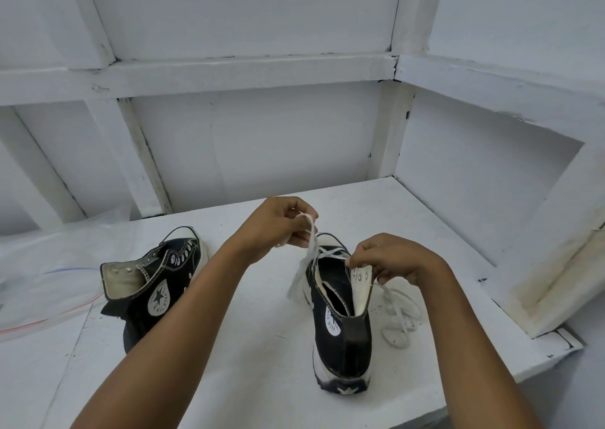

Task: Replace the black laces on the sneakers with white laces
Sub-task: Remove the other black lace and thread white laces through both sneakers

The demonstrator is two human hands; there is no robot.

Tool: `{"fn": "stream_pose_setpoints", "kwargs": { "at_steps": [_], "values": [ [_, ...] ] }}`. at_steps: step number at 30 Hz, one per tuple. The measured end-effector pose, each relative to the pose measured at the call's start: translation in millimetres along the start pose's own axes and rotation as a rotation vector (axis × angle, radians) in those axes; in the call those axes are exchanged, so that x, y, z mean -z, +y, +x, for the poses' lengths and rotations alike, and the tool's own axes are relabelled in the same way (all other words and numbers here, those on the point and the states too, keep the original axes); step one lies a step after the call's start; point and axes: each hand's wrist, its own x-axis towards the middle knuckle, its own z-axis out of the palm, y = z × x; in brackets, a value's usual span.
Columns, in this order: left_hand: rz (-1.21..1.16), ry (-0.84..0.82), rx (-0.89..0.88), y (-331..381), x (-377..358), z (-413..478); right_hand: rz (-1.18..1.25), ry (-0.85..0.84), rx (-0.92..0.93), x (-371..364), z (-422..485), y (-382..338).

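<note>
Head view: the left hand (281,224) pinches a flat white lace (310,248), fingers curled, holding the strand raised above the toe of a black high-top sneaker (340,324) that stands upright. The right hand (388,260), fingers curled, grips the lace's other run at the sneaker's white-lined eyelet flap. The lace crosses the lowest eyelets, and its slack coils just right of the sneaker. A second sneaker (157,284), unlaced, lies tipped well left of it on the white table (262,356).

**Figure: Colours and Patterns**
We are viewing two black sneakers with white soles. The right sneaker (343,347) is carrying a white lace (309,248) and a white star (344,390) on its heel; the left sneaker (178,265) is showing a white patch (159,299) bearing a black star.
</note>
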Motion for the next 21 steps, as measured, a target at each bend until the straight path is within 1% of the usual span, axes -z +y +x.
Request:
{"fn": "stream_pose_setpoints", "kwargs": {
  "at_steps": [3,6,8,13,16,17,18,20,21],
  "values": [
    [-0.049,-0.076,-0.022,-0.6,-3.3,1.0,0.028,-0.005,-0.005,0.7,0.7,2.5],
    [-0.032,-0.147,-0.022,-0.3,-8.3,1.1,0.082,-0.002,-0.026,2.4,0.5,5.0],
    [-0.021,-0.144,-0.022,-0.4,-12.1,1.3,0.127,-0.006,-0.052,4.0,0.1,5.5],
    [-0.152,-0.116,-0.037,4.1,-16.2,0.7,0.181,-0.021,-0.071,4.8,0.2,5.1],
    [-0.168,-0.235,-0.032,5.9,-14.1,-1.8,0.211,-0.043,-0.085,3.3,1.7,7.5],
    [-0.126,-0.255,-0.018,6.4,-13.5,-2.5,0.22,-0.046,-0.088,2.9,2.3,8.5],
    [-0.036,-0.249,-0.011,6.5,-13.5,-2.5,0.228,-0.048,-0.09,2.7,2.8,9.2],
    [0.219,-0.217,-0.003,5.4,-15.7,-1.0,0.244,-0.051,-0.088,2.4,3.7,10.3],
    [0.316,-0.231,0.009,5.0,-17.8,-0.2,0.247,-0.054,-0.087,2.6,3.8,10.5]
  ]
}}
